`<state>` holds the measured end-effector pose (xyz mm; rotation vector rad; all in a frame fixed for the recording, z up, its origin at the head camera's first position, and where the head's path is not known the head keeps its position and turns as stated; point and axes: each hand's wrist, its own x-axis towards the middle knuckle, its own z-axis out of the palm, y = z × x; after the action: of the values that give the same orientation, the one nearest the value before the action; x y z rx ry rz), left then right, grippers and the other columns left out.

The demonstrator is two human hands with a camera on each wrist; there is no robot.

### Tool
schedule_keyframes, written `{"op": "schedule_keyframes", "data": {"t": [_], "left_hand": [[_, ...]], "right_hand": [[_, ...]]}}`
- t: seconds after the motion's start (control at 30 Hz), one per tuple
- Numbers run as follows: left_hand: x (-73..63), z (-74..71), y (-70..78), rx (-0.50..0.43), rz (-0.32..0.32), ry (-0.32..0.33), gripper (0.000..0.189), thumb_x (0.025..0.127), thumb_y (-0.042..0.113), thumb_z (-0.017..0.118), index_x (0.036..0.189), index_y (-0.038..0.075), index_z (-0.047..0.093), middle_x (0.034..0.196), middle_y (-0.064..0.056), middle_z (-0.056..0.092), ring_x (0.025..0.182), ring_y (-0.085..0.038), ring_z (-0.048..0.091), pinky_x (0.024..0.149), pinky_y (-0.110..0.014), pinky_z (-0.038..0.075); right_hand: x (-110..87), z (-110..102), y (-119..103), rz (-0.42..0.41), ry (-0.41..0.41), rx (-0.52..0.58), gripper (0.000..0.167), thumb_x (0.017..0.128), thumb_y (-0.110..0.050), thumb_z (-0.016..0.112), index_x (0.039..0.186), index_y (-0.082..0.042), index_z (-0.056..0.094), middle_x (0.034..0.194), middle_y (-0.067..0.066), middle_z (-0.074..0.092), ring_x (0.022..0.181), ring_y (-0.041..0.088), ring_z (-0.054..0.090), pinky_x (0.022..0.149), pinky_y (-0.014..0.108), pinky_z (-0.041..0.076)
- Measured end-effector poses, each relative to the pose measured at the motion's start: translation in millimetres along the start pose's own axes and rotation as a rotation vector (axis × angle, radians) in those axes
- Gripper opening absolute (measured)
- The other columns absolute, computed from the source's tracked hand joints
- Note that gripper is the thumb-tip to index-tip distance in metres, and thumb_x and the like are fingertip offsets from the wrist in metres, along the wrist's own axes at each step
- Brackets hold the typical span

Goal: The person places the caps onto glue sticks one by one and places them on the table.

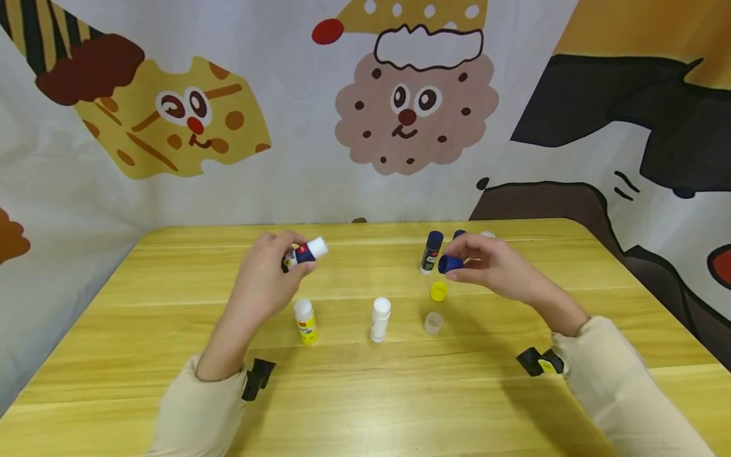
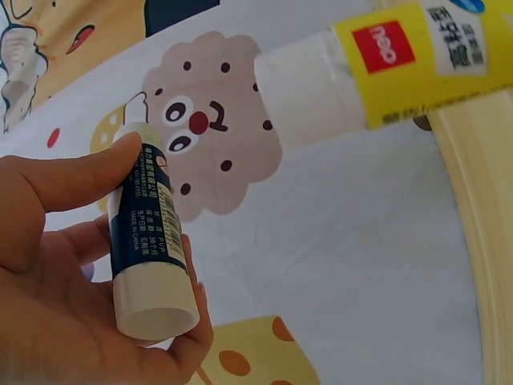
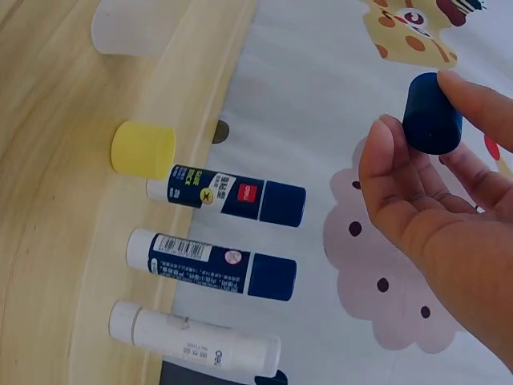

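Held glue stick (image 2: 151,212) reads "PVP", "MADE IN CHINA". Navy stick (image 3: 224,195) nearest yellow cap (image 3: 143,150): "deli", "GLUE STICK".

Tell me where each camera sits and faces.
Head: on the head, facing forward and down at the table; left arm, right arm show.
Left wrist: on that wrist, facing left fingers gripping a glue stick.
Right wrist: on that wrist, facing right fingers pinching a blue cap.
Shared: head and right wrist show the yellow cap.

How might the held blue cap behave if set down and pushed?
The blue cap has round sides, so it may roll if laid over. Being short, it would likely slide when upright. It looks undented in the right hand, so probably stiff.
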<state>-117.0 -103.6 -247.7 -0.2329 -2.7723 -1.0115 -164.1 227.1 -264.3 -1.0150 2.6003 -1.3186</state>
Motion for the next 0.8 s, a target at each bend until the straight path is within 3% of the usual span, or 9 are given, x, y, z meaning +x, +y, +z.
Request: {"op": "schedule_keyframes", "data": {"t": [0.43,0.8], "left_hand": [[3.0,13.5,11.7,0.03,-0.021,-0.021,0.035,0.083,0.017,0.068,0.116,0.007,0.059,0.101,-0.016,0.053,0.084,-0.028,0.048,0.065,-0.038,0.032],[5.9,25.4,25.9,-0.013,0.014,-0.058,0.034,0.082,0.013,0.069,0.115,0.005,0.059,0.102,-0.019,0.053,0.09,-0.029,0.047,0.068,-0.037,0.041]], "right_hand": [[9.3,8,-7,0.015,0.007,0.035,0.023,0.08,0.003,0.066,0.102,0.002,0.058,0.093,0.012,0.058,0.081,0.023,0.057,0.073,0.025,0.05],[10.9,14,-13,-0.01,0.04,0.035,0.024,0.081,0.001,0.067,0.103,0.002,0.059,0.095,0.011,0.057,0.081,0.021,0.057,0.072,0.024,0.05]]}}
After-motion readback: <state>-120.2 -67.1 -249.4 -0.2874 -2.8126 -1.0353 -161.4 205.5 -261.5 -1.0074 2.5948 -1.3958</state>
